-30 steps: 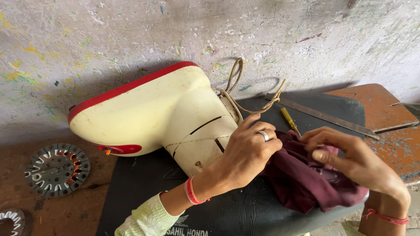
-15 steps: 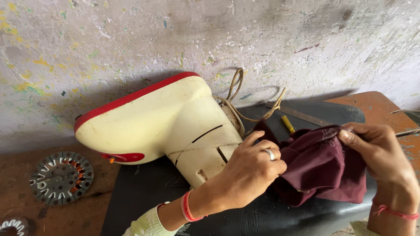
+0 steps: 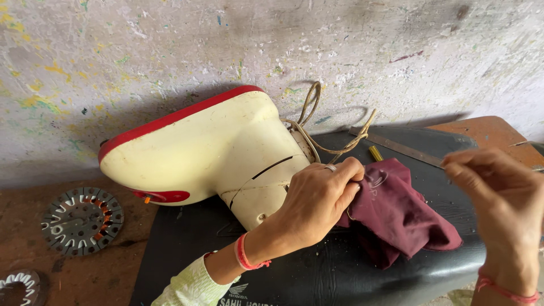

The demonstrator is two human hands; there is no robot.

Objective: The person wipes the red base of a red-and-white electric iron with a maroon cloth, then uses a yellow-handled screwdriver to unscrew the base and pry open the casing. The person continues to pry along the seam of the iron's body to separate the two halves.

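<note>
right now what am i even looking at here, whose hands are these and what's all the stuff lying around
This is one picture from a camera worn on a person's head, looking down at that person's own two bare hands.

The left hand, with a ring and a red wrist thread, grips a maroon cloth where it meets a cream appliance housing with a red trim. The housing lies on its side on a black padded seat set against a paint-flecked wall.

The right hand is raised at the right edge, its fingers pinched together; whether they hold anything is too small to tell.

Also there: a tan cord looping from the housing, a flat metal strip, a yellow tool handle, and a round slotted metal disc on the worn brown surface.
</note>
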